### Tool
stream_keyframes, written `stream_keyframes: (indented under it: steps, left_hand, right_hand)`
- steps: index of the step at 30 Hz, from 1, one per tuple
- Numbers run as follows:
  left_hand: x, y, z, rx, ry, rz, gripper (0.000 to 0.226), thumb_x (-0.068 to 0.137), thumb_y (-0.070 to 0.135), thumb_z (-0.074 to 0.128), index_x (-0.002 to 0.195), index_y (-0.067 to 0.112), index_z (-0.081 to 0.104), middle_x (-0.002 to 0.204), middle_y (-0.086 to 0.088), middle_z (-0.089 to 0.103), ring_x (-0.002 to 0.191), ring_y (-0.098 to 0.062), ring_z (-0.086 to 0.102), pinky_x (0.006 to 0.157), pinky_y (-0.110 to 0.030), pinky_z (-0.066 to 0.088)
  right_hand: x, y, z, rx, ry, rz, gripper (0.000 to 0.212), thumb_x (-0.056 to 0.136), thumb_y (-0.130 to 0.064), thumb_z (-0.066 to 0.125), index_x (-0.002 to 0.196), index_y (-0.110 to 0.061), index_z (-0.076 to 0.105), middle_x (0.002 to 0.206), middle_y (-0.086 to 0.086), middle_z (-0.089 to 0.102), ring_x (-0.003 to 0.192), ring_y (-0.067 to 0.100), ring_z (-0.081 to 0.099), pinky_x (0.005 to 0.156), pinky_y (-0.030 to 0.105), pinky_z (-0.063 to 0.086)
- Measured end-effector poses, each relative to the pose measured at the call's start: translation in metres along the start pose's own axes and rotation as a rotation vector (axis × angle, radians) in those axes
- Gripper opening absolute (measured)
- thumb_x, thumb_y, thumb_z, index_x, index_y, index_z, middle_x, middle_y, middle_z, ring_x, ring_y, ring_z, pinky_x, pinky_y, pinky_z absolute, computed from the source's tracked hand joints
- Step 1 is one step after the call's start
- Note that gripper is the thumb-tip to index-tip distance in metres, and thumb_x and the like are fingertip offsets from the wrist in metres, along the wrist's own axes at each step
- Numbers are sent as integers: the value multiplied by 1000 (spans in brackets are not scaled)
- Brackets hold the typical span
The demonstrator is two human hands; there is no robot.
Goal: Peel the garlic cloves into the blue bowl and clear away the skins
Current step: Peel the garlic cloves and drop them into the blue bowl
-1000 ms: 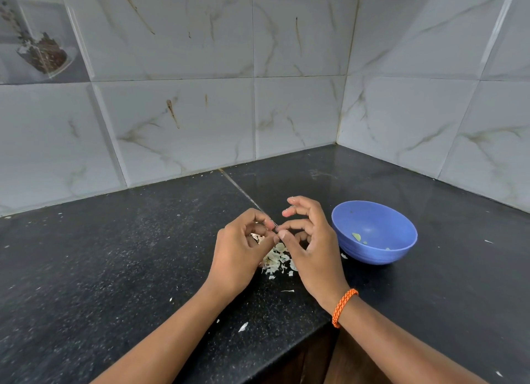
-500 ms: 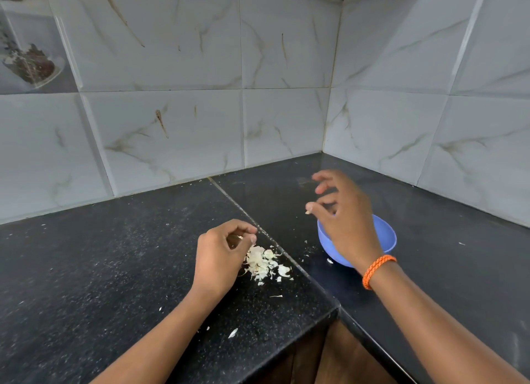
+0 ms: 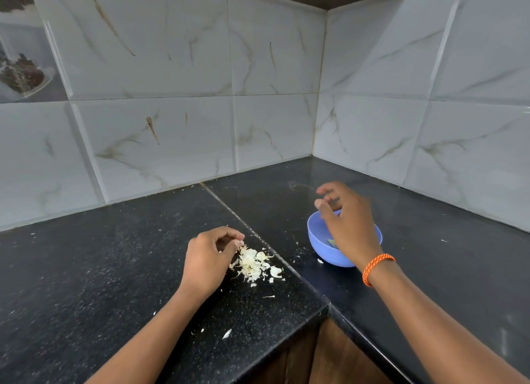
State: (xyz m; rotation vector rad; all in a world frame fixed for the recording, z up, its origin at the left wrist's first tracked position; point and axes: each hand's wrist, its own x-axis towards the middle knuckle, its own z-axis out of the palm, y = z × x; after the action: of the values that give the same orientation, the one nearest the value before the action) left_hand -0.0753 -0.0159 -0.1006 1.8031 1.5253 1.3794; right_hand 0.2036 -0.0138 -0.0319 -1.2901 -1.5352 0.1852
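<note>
Right hand (image 3: 348,226) hangs over the blue bowl (image 3: 317,240), which sits on the right slab of the dark table (image 3: 114,269), just right of the seam. Its fingers (image 3: 322,204) are loosely curled over the far-left rim; nothing visible between them, though the frame is motion-blurred there, so whether a clove is pinched I cannot tell. Orange bracelet (image 3: 377,267) on that wrist.

Left hand (image 3: 206,257) rests on the left slab, fingers bent at the far-left edge of the pile of skins (image 3: 253,263); the tips meet at the pile's edge. Something small may be pinched there, but the frame does not settle it.

Bowl contents: one small pale-green piece visible near the inner wall, the rest hidden by the right hand. No whole clove identifiable anywhere, so its long axis and pointing cannot be recorded.

Skins: heaped, no common direction; a few stray flakes (image 3: 226,333) lie nearer the table's front edge and one beside the bowl's base.

Handling, judged:
- Skins look papery, very light, brittle. Likely to scatter on any draught or quick sweep. Better gathered by cupping from both sides or sweeping with the hand's edge toward the table edge than by pinching singly.
- A peeled clove would be small, firm, probably a little tacky; best held across its middle between thumb and forefinger.
- Bowl appears light plastic; it could skid on the polished slab if knocked at the rim.

Stage, judged: peeling mostly in hand or finishing; clearing not begun.
</note>
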Motion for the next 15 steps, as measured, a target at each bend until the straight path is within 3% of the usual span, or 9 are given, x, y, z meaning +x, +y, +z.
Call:
stream_keyframes:
  steps: [1, 4, 7, 10, 15]
  left_hand:
    - [2, -1, -1, 24, -14, -2, 22, 99, 14, 77, 94, 34, 83, 86, 19, 79, 82, -5, 74, 79, -28, 61]
    - [6, -6, -7, 149, -23, 11, 25, 97, 15, 77, 92, 39, 82, 93, 17, 76, 84, -6, 69, 76, -30, 57]
    - [7, -10, -15, 223, -16, 16, 26, 95, 17, 78, 93, 43, 81, 88, 20, 75, 79, -4, 65, 67, -21, 46]
    - [9, -15, -16, 246, -77, 25, 21, 94, 24, 80, 96, 45, 80, 87, 24, 74, 89, -6, 66, 77, -31, 54]
    - [11, -18, -13, 354, -189, 75, 23, 96, 24, 78, 108, 42, 82, 109, 24, 70, 112, -10, 59, 94, -37, 55]
  right_hand:
    - [-4, -7, 5, 6, -22, -58, 7, 101, -18, 68, 96, -23, 70, 85, -6, 71, 80, 13, 66, 72, 24, 49]
    - [-19, -26, 27, -64, -176, -165, 25, 106, -33, 62, 85, -20, 67, 71, -3, 63, 67, 17, 57, 64, 41, 50]
    - [-28, -33, 55, -198, -392, -192, 12, 100, -21, 68, 91, -27, 74, 86, -10, 65, 73, 9, 60, 69, 40, 56]
    - [-30, -32, 78, -321, -553, -174, 24, 100, -6, 65, 101, -26, 78, 108, -9, 57, 85, 11, 59, 74, 34, 53]
    - [-32, -33, 96, -382, -564, -145, 16, 104, -33, 62, 110, -25, 76, 107, -5, 58, 99, 16, 56, 74, 32, 46]
